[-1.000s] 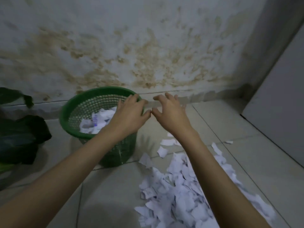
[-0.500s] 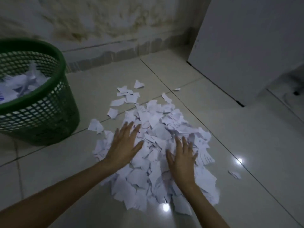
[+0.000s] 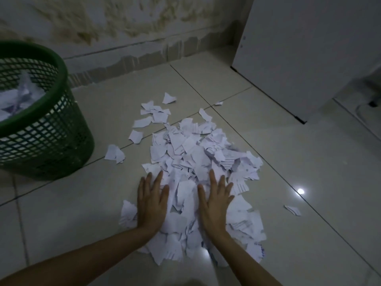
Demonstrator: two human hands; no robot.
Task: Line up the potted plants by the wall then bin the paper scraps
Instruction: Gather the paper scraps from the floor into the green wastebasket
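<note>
Hundreds of torn paper scraps (image 3: 198, 162) lay heaped on the floor tiles (image 3: 288, 162), right of the green mesh bin (image 3: 47, 129) already part-filled with paper; their printed lines were too small and blurred for me to read. My left hand (image 3: 151, 203) and right hand (image 3: 215, 203) pressed flat on the heap's near half, fingers straight and spread, gripping nothing. Compared with half a second before, both hands had drawn closer together.
</note>
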